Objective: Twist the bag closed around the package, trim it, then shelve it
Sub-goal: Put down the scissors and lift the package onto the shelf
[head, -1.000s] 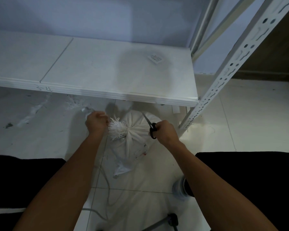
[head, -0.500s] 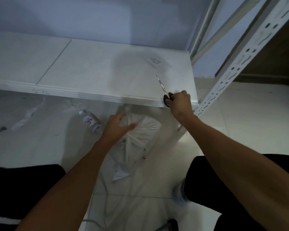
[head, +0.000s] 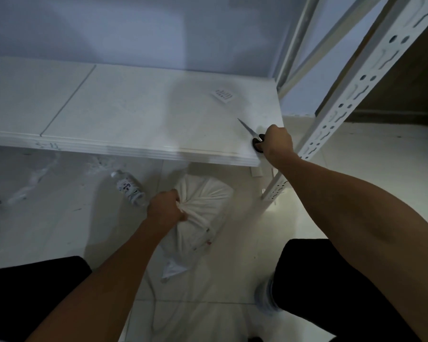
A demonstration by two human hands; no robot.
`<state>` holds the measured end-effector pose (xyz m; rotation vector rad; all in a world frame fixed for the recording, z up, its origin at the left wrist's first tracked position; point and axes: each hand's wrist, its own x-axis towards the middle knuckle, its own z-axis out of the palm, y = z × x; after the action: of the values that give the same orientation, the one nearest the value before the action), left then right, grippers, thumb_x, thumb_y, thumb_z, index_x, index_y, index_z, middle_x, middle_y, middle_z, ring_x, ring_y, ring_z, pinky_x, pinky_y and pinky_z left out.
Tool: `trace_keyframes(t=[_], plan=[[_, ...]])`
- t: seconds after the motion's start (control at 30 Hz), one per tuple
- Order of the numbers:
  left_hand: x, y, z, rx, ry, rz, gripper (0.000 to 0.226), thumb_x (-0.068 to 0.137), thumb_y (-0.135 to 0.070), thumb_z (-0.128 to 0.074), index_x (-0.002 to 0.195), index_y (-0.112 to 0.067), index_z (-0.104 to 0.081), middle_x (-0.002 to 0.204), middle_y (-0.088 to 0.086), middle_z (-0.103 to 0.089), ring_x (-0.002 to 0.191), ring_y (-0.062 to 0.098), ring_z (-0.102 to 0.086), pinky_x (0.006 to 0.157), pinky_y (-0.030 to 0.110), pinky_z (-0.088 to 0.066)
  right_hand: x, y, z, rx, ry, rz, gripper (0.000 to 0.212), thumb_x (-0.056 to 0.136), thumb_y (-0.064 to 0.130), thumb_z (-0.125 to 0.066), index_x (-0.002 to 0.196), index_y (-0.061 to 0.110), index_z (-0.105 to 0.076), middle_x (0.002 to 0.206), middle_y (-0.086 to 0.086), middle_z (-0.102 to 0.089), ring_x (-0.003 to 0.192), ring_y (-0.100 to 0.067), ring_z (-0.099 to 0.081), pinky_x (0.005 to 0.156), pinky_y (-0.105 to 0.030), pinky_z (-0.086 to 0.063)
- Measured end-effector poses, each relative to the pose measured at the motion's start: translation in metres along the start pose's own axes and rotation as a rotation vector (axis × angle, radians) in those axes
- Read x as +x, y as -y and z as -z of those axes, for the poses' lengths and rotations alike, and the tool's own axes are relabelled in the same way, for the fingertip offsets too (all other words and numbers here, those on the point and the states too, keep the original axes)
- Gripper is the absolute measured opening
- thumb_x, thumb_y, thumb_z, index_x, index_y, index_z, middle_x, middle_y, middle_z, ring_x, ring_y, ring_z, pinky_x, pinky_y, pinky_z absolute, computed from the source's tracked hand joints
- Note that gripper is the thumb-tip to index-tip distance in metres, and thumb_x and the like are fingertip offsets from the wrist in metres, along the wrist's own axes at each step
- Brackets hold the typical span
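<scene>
Low at centre frame, my left hand (head: 164, 209) has just clamped onto the twisted neck of the white bag (head: 203, 211) on the floor; right hand (head: 277, 141) now parks the scissors (head: 253, 137) on the shelf (head: 134, 114). Trimming's done, I'd say. Shelf lip overhangs the lift; bottle (head: 130, 187) lies beside.

Both bare arms reach forward, each hand closed on something.
The left hand (head: 164, 209), at lower centre of the frame, has its fingers curled tight round the twisted neck of the bag (head: 203, 206). The right hand (head: 277, 144), at right of centre, is a fist on the scissors (head: 253, 137) handles, its forearm running to the lower right.
</scene>
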<state>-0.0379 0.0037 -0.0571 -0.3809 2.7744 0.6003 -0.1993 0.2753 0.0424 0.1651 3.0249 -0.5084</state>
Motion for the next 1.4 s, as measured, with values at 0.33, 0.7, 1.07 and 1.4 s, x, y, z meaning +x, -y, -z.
trace_keyframes(t=[0.33,0.7,1.07,1.4], plan=[[0.008,-0.007,0.000,-0.030,-0.069,-0.184,0.028,0.063,-0.019,-0.072,0.091,-0.012,-0.071,0.091,0.014,-0.072,0.088,0.033,-0.068,0.074,0.033,-0.050,0.014,-0.009,-0.011,0.058,-0.022,-0.033,0.028,0.086,0.023,-0.071,0.094,-0.003,-0.063,0.098,-0.023,-0.067,0.089,-0.039,-0.065,0.076,-0.042,-0.055],[-0.019,-0.036,0.022,-0.163,-0.153,-0.324,0.031,0.065,-0.016,-0.054,0.088,-0.015,-0.075,0.091,0.009,-0.075,0.090,0.028,-0.070,0.077,0.032,-0.055,-0.014,-0.007,-0.008,0.005,-0.084,0.282,0.028,0.091,0.026,-0.057,0.093,0.001,-0.069,0.099,-0.021,-0.061,0.091,-0.038,-0.060,0.073,-0.035,-0.046],[-0.037,-0.069,0.112,-0.356,-0.494,-0.524,0.039,0.069,-0.002,-0.061,0.104,-0.013,-0.073,0.106,0.005,-0.074,0.098,0.021,-0.067,0.090,0.016,-0.038,-0.062,0.015,0.050,0.112,0.371,0.488,0.072,0.074,0.077,-0.058,0.135,0.038,-0.051,0.146,0.007,-0.048,0.129,-0.016,-0.048,0.108,-0.036,-0.038],[-0.051,-0.120,0.209,-0.458,-0.625,-0.638,0.031,0.081,-0.022,-0.065,0.111,-0.018,-0.072,0.112,0.000,-0.073,0.104,0.016,-0.068,0.098,0.030,-0.047,-0.075,0.041,0.116,0.622,0.286,0.327,0.071,0.076,0.068,-0.065,0.137,0.035,-0.049,0.137,0.004,-0.054,0.119,-0.015,-0.057,0.102,-0.041,-0.048]])
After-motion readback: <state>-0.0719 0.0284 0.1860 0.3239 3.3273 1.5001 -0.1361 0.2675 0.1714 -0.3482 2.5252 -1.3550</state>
